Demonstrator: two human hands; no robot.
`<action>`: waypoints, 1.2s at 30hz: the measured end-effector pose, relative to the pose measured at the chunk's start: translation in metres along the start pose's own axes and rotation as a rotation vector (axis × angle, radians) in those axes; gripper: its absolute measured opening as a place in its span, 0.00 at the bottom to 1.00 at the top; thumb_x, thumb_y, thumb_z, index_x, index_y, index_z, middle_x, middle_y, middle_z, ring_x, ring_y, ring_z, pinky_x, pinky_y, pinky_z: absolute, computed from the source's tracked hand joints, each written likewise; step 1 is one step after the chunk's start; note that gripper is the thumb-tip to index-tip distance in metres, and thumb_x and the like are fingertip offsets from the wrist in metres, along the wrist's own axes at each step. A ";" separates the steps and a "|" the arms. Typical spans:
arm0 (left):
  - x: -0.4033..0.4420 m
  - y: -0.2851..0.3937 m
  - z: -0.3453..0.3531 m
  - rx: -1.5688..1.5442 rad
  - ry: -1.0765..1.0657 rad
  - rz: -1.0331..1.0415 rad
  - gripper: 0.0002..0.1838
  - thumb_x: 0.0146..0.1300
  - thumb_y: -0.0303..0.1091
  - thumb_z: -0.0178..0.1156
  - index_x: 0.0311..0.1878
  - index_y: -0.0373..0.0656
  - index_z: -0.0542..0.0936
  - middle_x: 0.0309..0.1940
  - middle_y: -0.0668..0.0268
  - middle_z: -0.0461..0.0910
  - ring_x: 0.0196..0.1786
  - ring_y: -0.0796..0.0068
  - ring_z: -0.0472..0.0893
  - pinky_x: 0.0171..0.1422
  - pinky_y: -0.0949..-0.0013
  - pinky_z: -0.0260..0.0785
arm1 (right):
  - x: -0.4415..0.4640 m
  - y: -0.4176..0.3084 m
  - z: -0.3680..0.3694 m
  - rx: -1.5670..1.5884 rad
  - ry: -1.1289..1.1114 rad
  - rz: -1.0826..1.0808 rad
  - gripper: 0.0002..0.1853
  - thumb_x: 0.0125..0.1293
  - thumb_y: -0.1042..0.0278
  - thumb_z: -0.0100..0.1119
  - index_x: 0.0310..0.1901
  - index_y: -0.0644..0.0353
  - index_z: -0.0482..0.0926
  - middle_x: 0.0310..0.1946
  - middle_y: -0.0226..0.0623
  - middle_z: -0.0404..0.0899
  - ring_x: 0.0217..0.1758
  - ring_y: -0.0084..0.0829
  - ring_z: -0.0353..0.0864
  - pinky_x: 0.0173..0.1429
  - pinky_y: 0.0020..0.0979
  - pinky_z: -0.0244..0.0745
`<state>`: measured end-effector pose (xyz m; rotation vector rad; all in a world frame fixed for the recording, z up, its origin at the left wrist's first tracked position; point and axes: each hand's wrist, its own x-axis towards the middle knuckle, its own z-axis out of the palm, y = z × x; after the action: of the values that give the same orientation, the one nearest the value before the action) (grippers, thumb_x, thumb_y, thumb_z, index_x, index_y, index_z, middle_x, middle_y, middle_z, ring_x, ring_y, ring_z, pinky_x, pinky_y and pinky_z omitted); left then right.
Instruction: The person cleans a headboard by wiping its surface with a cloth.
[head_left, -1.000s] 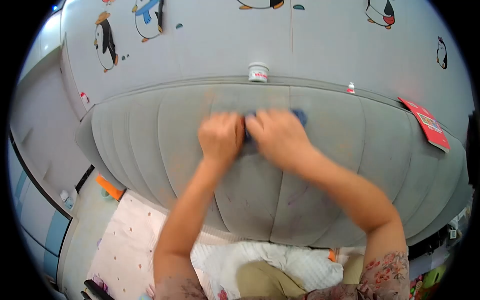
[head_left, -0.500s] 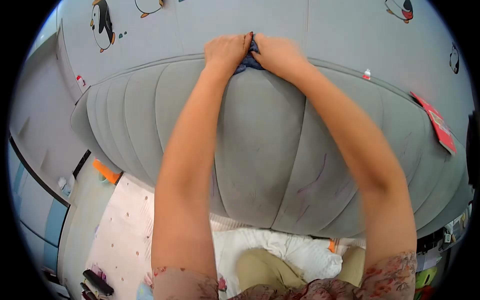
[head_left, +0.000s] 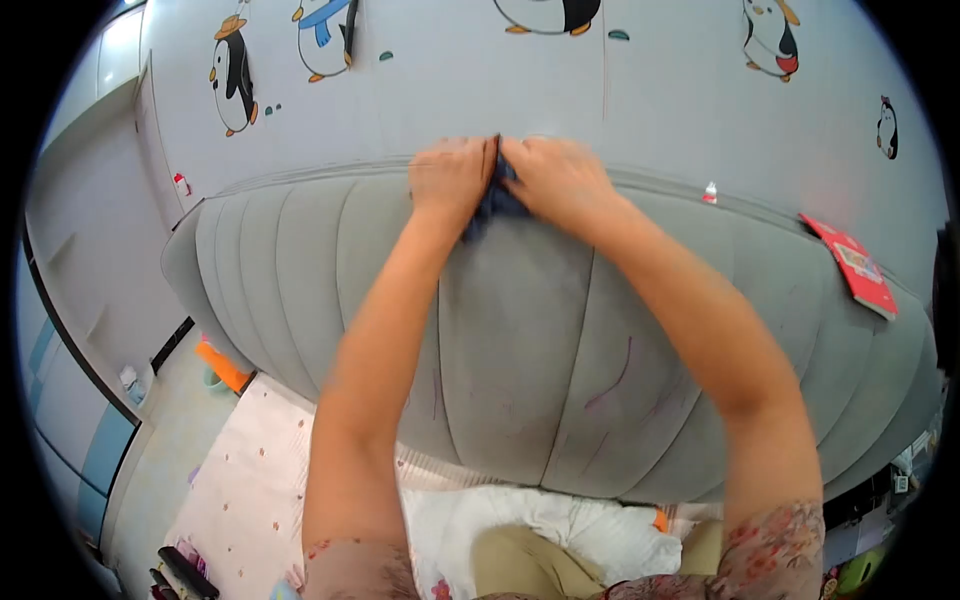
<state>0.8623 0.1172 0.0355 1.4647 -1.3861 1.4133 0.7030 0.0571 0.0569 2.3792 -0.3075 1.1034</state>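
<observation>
Both arms reach forward to the top edge of a grey padded headboard [head_left: 515, 330]. My left hand [head_left: 450, 180] is closed around one side of a dark blue cloth [head_left: 500, 200]. Right beside it, my right hand [head_left: 555, 180] grips the cloth's other side, the two hands nearly touching. Bunched between them, the cloth hangs a little over the headboard's front; the part inside the fingers is hidden. Purple streaks [head_left: 615, 380] mark the grey upholstery below my right forearm.
A red book [head_left: 855, 265] leans on the headboard's right end. Nearer stands a small white bottle with red [head_left: 710, 192] on the top ledge. Behind rises a wall with penguin stickers [head_left: 235, 75]. Below lie a pale patterned bed sheet [head_left: 250, 450] and a white quilt [head_left: 560, 525].
The view has tilted upward, so the headboard and hands sit lower and more of the penguin wall shows. Both hands still grip the cloth at the top edge.
</observation>
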 end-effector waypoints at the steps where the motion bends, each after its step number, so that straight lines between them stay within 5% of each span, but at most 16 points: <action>1: 0.019 -0.008 0.027 0.004 -0.050 -0.048 0.20 0.74 0.46 0.52 0.27 0.47 0.82 0.25 0.61 0.83 0.30 0.57 0.83 0.35 0.55 0.74 | 0.017 0.019 0.012 -0.025 0.027 0.005 0.07 0.65 0.66 0.57 0.41 0.58 0.77 0.31 0.41 0.84 0.35 0.45 0.84 0.38 0.46 0.77; 4: 0.027 0.003 0.048 0.036 -0.297 -0.123 0.20 0.74 0.46 0.52 0.28 0.48 0.83 0.26 0.60 0.84 0.32 0.56 0.84 0.36 0.55 0.75 | 0.023 0.024 0.022 -0.035 -0.225 0.177 0.08 0.66 0.65 0.57 0.41 0.58 0.77 0.31 0.41 0.85 0.33 0.45 0.85 0.39 0.45 0.78; 8: -0.050 0.007 0.003 -0.195 -0.122 -0.074 0.14 0.69 0.40 0.56 0.28 0.46 0.80 0.22 0.60 0.81 0.28 0.55 0.81 0.32 0.54 0.71 | -0.045 -0.031 0.007 0.085 -0.098 0.092 0.14 0.60 0.63 0.64 0.42 0.60 0.73 0.29 0.45 0.82 0.32 0.48 0.84 0.35 0.47 0.77; 12: -0.142 0.042 -0.055 -0.339 -0.007 -0.089 0.11 0.63 0.33 0.58 0.25 0.44 0.73 0.22 0.59 0.74 0.26 0.55 0.74 0.31 0.55 0.64 | -0.124 -0.098 -0.001 0.064 -0.054 0.053 0.09 0.56 0.69 0.60 0.37 0.56 0.73 0.28 0.36 0.74 0.29 0.38 0.80 0.33 0.37 0.74; 16: -0.224 0.084 -0.100 -0.318 -0.075 -0.178 0.11 0.64 0.33 0.58 0.25 0.44 0.72 0.21 0.61 0.72 0.27 0.57 0.74 0.32 0.57 0.63 | -0.197 -0.144 0.002 0.143 -0.073 0.029 0.10 0.52 0.69 0.64 0.35 0.54 0.73 0.28 0.35 0.73 0.29 0.36 0.79 0.33 0.36 0.74; 23: -0.156 0.128 -0.194 -0.310 -0.188 -0.201 0.08 0.63 0.33 0.61 0.29 0.42 0.77 0.27 0.63 0.76 0.33 0.59 0.75 0.40 0.57 0.65 | -0.210 -0.134 -0.095 0.381 0.019 0.142 0.18 0.46 0.68 0.72 0.36 0.54 0.72 0.32 0.33 0.73 0.36 0.38 0.79 0.36 0.39 0.74; 29: -0.147 0.163 -0.227 -0.616 -0.300 -0.093 0.12 0.66 0.38 0.60 0.46 0.41 0.83 0.39 0.60 0.82 0.44 0.58 0.79 0.56 0.60 0.66 | -0.261 -0.094 -0.147 0.320 -0.041 0.265 0.19 0.47 0.65 0.73 0.37 0.55 0.72 0.33 0.35 0.75 0.37 0.40 0.80 0.37 0.41 0.75; 31: -0.166 0.149 -0.237 -0.624 -0.298 -0.207 0.15 0.69 0.39 0.60 0.53 0.42 0.82 0.43 0.59 0.84 0.48 0.57 0.79 0.59 0.60 0.66 | -0.275 -0.080 -0.152 0.359 0.000 0.367 0.17 0.50 0.65 0.71 0.37 0.57 0.72 0.32 0.36 0.76 0.36 0.43 0.79 0.37 0.41 0.75; 36: -0.196 0.079 -0.208 -0.704 -0.308 -0.698 0.15 0.73 0.37 0.57 0.50 0.34 0.83 0.42 0.57 0.85 0.47 0.65 0.83 0.52 0.65 0.72 | -0.275 -0.039 -0.173 0.529 0.056 0.661 0.13 0.57 0.67 0.66 0.39 0.63 0.73 0.28 0.39 0.77 0.31 0.45 0.76 0.37 0.39 0.73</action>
<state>0.7631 0.3437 -0.1283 1.4765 -1.1797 0.2286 0.4286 0.1801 -0.0710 2.7761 -0.9294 1.7133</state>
